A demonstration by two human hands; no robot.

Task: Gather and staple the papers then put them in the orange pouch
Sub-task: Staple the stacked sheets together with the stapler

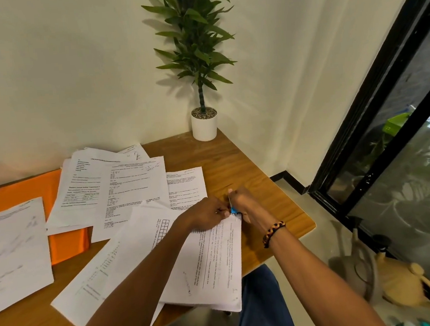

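While the gathered papers (212, 262) lie at the table's (248, 165) near right edge, the left hand (205, 215) pinches their top corner and the right hand (243, 204) grips a blue stapler (233, 210) there, with the orange pouch (29, 194) under loose sheets (112, 187) to the left.

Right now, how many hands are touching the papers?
2: the left hand pinches the stack's top corner, and the right hand grips the blue stapler there.
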